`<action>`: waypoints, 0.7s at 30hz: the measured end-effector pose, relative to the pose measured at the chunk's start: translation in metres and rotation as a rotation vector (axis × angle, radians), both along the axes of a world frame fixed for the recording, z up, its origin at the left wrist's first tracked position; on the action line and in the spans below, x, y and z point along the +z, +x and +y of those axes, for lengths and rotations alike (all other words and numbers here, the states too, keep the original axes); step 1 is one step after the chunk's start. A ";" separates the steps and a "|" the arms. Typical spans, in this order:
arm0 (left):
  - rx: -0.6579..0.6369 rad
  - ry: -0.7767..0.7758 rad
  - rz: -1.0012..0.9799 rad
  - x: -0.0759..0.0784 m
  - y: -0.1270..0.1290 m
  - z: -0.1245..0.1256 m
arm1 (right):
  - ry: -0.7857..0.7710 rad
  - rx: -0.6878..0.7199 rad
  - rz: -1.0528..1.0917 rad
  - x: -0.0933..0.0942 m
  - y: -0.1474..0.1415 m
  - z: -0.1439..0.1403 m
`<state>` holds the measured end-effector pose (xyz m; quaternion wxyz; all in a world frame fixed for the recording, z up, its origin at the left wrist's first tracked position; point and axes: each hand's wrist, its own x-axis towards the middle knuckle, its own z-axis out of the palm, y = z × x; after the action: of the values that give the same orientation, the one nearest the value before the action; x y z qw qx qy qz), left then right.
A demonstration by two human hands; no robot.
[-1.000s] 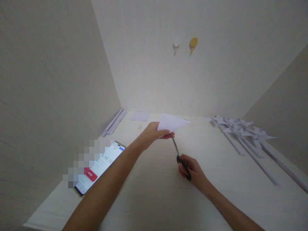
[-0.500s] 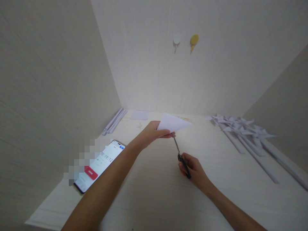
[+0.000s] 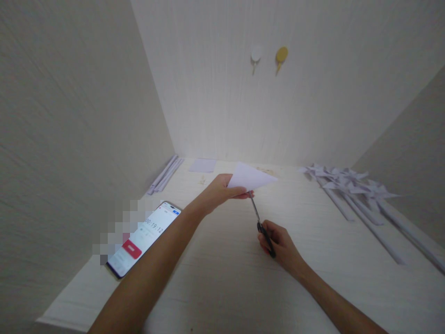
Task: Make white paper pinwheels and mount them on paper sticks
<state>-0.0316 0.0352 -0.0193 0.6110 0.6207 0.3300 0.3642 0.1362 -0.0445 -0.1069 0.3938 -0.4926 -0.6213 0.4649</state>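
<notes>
My left hand (image 3: pixel 222 191) pinches a white sheet of paper (image 3: pixel 251 178) that looks folded to a point on its right side. The paper is held above the table, thumb on top and fingers beneath. My right hand (image 3: pixel 278 243) grips the black handles of a pair of scissors (image 3: pixel 265 239). Their metal blades reach up to the paper's lower edge, close to my left fingertips. Whether the blade tips are into the paper, I cannot tell.
A phone (image 3: pixel 142 241) showing a timer lies at left, partly behind my left forearm. Rolled paper sticks (image 3: pixel 165 176) and a paper square (image 3: pixel 202 165) lie at the back left. Several paper pinwheels (image 3: pixel 351 183) on sticks fill the right. Two hooks (image 3: pixel 281 54) hang on the wall.
Both hands, the paper and the scissors keep nearly the same pose. Only a very slight shift of the whole view shows.
</notes>
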 end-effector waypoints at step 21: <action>0.009 -0.023 0.001 0.002 0.002 -0.003 | 0.008 0.057 -0.009 0.004 -0.001 -0.002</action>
<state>-0.0293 0.0320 -0.0175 0.6160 0.6125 0.3373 0.3628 0.1348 -0.0466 -0.1026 0.3796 -0.4752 -0.6386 0.4714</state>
